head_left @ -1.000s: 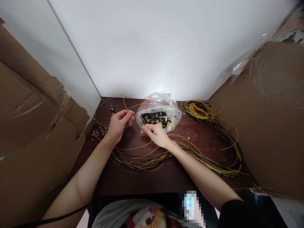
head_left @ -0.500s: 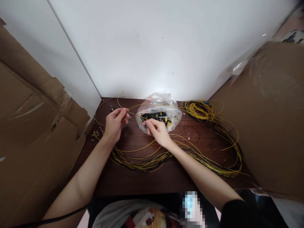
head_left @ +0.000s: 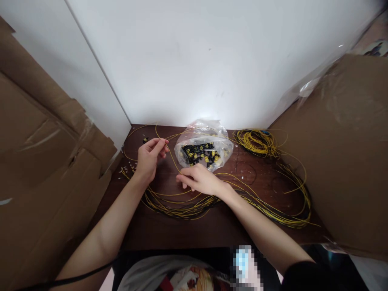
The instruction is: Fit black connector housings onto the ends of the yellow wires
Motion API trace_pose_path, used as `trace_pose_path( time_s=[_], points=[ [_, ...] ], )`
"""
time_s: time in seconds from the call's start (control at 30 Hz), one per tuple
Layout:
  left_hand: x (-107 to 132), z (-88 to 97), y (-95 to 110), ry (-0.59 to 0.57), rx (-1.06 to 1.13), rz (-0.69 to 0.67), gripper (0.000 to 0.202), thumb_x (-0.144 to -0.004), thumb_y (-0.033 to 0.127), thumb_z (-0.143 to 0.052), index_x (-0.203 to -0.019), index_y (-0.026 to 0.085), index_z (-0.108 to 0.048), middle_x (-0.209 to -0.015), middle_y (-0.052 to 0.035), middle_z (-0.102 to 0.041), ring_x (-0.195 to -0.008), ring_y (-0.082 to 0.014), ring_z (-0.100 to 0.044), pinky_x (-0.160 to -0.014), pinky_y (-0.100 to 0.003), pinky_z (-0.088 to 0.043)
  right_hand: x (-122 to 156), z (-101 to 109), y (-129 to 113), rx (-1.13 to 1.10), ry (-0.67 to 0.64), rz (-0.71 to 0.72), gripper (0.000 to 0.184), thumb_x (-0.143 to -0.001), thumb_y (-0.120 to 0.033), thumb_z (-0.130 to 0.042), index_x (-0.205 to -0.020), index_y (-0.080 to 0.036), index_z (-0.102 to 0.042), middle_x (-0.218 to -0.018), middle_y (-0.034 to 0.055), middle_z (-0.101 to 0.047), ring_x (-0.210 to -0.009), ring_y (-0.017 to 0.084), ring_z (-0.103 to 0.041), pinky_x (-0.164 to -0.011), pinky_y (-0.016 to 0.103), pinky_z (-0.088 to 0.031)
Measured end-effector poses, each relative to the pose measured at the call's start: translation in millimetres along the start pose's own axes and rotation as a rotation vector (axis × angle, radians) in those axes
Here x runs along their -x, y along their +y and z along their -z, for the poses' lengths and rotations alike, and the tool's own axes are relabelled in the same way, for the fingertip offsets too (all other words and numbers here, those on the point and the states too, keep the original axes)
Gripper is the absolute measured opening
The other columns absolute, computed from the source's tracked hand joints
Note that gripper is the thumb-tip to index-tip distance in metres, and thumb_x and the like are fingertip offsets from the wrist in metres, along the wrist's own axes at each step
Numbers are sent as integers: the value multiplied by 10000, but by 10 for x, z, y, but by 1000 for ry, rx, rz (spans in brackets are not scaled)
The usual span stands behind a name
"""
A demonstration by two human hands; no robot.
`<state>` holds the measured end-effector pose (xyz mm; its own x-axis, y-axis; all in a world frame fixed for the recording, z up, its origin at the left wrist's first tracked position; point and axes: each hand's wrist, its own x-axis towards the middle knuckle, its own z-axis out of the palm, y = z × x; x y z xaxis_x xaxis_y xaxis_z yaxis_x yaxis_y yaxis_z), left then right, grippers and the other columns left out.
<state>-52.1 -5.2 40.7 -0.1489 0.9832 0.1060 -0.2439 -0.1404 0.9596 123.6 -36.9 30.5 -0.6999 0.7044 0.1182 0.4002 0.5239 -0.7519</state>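
Between my hands runs a thin yellow wire [head_left: 173,157]. My left hand [head_left: 149,157] pinches it between thumb and forefinger, and a loose end curls up above the fingertips. My right hand [head_left: 198,179] is closed around the wire lower down, just in front of the plastic bag. That clear plastic bag [head_left: 226,142] lies spread wide, with several small black and yellow connector-like parts [head_left: 197,152] in it. Below both hands a long bundle of yellow and black wires [head_left: 188,212] curves across the table.
The brown table [head_left: 169,234] meets a white wall [head_left: 194,64] at the back. Cardboard stands at the left [head_left: 45,161] and at the right [head_left: 342,161]. A coil of yellow wire [head_left: 257,142] rests at the back right. White scraps lie near the left edge.
My right hand has moved toward me and slightly left, off the bag's front, uncovering more of the parts. The wire between the hands now slopes more steeply. My left hand has hardly moved.
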Motion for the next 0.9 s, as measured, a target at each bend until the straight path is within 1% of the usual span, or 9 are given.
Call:
trace_pose_path(
  time_s=[0.07, 0.17, 0.27, 0.37, 0.57, 0.6, 0.67, 0.83, 0.9],
  points=[
    [1, 3, -9, -7, -22, -6, 159, -683, 270, -664, -731, 119, -648, -586, 5, -555, -502, -58, -458, -477, -177, -363, 5, -18, 3, -125, -64, -57, 321, -913, -346, -392, -814, -127, -605, -655, 17, -647, -401, 42, -524, -424, 150, -379],
    [0, 11, -18, -17, -37, -18, 160, -690, 274, -661, -731, 120, -650, -587, 4, -554, -501, -58, -456, -480, -178, -362, 4, -57, 18, -352, -158, -151, 346, -893, -397, -406, -842, -114, -598, -649, 28, -635, -408, 63, -557, -392, 153, -423],
    [5, 12, -18, -31, -48, -15, 163, -698, 277, -659, -735, 119, -650, -591, 2, -556, -504, -57, -455, -483, -175, -365, -6, -109, 25, -555, -267, -218, 367, -863, -441, -446, -811, -106, -584, -630, 32, -628, -429, 83, -583, -408, 175, -474],
    [12, 4, -13, -42, -64, 1, 169, -698, 282, -662, -739, 119, -650, -595, 3, -556, -504, -56, -455, -487, -174, -366, -14, -153, 28, -716, -365, -235, 403, -824, -492, -490, -772, -101, -570, -621, 35, -630, -451, 97, -598, -433, 204, -507],
    [23, -9, -18, -68, -101, 10, 187, -691, 293, -665, -743, 114, -657, -587, 0, -558, -503, -60, -460, -495, -181, -367, -23, -134, 5, -910, -559, -265, 483, -754, -561, -540, -808, -85, -595, -651, 59, -660, -553, 130, -650, -550, 253, -543],
    [24, -9, -19, -73, -102, 14, 189, -692, 296, -665, -745, 115, -657, -587, 0, -559, -503, -60, -461, -495, -181, -366, -26, -125, -1, -924, -564, -266, 488, -750, -562, -544, -823, -83, -601, -663, 63, -664, -566, 130, -653, -570, 257, -545],
    [25, -9, -19, -72, -96, 28, 192, -693, 300, -665, -751, 117, -656, -589, 0, -563, -499, -59, -461, -494, -181, -365, -34, -109, -11, -936, -519, -264, 484, -751, -551, -550, -836, -79, -611, -684, 69, -669, -591, 129, -656, -607, 268, -548],
    [20, -9, -3, -55, -12, 50, 184, -685, 289, -672, -748, 118, -647, -592, 5, -556, -503, -57, -464, -493, -180, -378, -61, -62, -1, -921, -268, -206, 417, -780, -487, -558, -812, -79, -639, -765, 80, -678, -724, 136, -664, -735, 309, -548],
    [13, -8, 11, -43, 46, 53, 175, -681, 280, -675, -743, 121, -640, -585, 10, -544, -504, -57, -462, -485, -178, -378, -68, -32, 20, -931, -162, -183, 404, -787, -480, -555, -819, -87, -643, -791, 81, -680, -744, 142, -666, -747, 321, -551]
  ],
)
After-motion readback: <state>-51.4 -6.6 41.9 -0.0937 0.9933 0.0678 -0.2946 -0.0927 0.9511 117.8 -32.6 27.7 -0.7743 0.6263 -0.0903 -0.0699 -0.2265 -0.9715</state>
